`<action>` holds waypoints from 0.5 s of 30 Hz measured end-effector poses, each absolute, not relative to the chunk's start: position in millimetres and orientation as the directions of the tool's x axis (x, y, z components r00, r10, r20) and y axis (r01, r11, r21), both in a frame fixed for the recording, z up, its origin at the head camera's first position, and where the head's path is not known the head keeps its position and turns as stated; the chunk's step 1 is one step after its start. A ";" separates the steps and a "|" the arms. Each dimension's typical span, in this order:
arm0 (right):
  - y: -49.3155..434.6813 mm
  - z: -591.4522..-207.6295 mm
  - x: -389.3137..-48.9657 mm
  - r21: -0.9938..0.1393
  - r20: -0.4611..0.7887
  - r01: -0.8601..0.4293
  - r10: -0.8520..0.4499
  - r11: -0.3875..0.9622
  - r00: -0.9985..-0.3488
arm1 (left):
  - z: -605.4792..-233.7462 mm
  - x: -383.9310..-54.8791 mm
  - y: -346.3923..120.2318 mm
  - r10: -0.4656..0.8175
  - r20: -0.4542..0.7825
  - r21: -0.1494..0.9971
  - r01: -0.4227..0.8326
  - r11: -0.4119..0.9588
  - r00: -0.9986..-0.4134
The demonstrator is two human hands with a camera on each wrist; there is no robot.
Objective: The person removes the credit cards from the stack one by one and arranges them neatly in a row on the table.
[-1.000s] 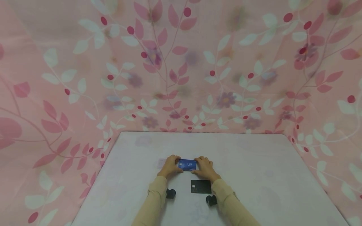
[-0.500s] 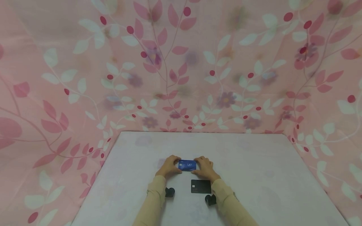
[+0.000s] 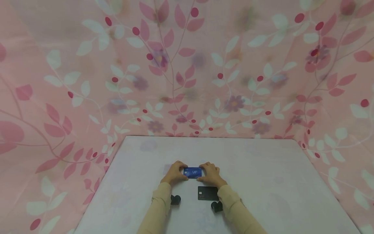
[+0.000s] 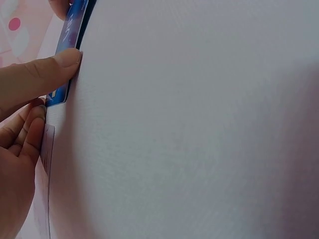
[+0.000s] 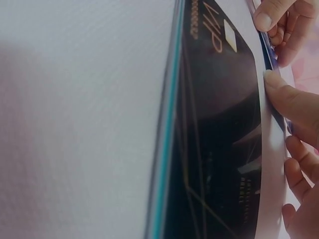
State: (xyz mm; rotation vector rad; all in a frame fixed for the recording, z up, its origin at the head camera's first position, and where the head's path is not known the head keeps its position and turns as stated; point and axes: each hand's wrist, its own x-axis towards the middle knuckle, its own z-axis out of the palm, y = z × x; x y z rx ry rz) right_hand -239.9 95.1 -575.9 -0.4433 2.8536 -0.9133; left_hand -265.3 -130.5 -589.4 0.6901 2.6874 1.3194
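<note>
A blue card (image 3: 192,173) lettered VIP is held level between both hands in the head view. My left hand (image 3: 175,173) pinches its left end, the thumb (image 4: 68,58) along the near edge and the fingers behind. At the other end my right hand (image 3: 211,173) grips it in the same way, its thumb (image 5: 289,97) on the near edge. A black VIP card (image 3: 207,193) lies on the table nearer the person, beside the right wrist. Close up, the right wrist view shows a teal layer along the black card's (image 5: 219,114) edge.
The white table (image 3: 263,175) has a faint pattern, and pink flowered cloth (image 3: 187,65) surrounds its back and sides. Dark wrist cameras (image 3: 176,200) stick out under both sleeves. A pale pinkish flat patch (image 3: 167,168) lies left of the left hand; I cannot tell what it is.
The blue card has shifted slightly toward the person with both hands still on its ends. The black card has stayed in place.
</note>
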 end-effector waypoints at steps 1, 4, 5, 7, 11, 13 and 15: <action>95.2 -576.0 -239.4 -0.584 -0.016 -0.242 -0.309 0.775 -0.951 | -588.7 -264.8 -129.5 0.411 0.116 0.768 0.345 0.540 -0.904; 95.4 -577.0 -239.0 -0.587 -0.006 -0.249 -0.311 0.770 -0.950 | -578.0 -257.9 -124.9 0.375 0.057 0.754 0.286 0.591 -0.925; 95.5 -577.5 -239.0 -0.587 0.000 -0.252 -0.312 0.769 -0.950 | -577.6 -257.2 -124.1 0.369 0.050 0.747 0.280 0.603 -0.928; 95.4 -578.5 -239.0 -0.583 0.008 -0.258 -0.312 0.770 -0.950 | -577.5 -255.9 -123.0 0.362 0.043 0.730 0.277 0.625 -0.931; 93.7 -578.0 -239.2 -0.573 0.021 -0.266 -0.310 0.775 -0.950 | -579.7 -255.1 -122.1 0.357 0.045 0.726 0.276 0.630 -0.933; 92.3 -576.8 -239.6 -0.559 0.024 -0.272 -0.312 0.783 -0.950 | -580.4 -255.1 -121.7 0.349 0.039 0.737 0.263 0.622 -0.936; 90.7 -575.4 -239.9 -0.541 0.018 -0.271 -0.312 0.796 -0.950 | -581.1 -255.1 -121.5 0.351 0.053 0.742 0.272 0.613 -0.935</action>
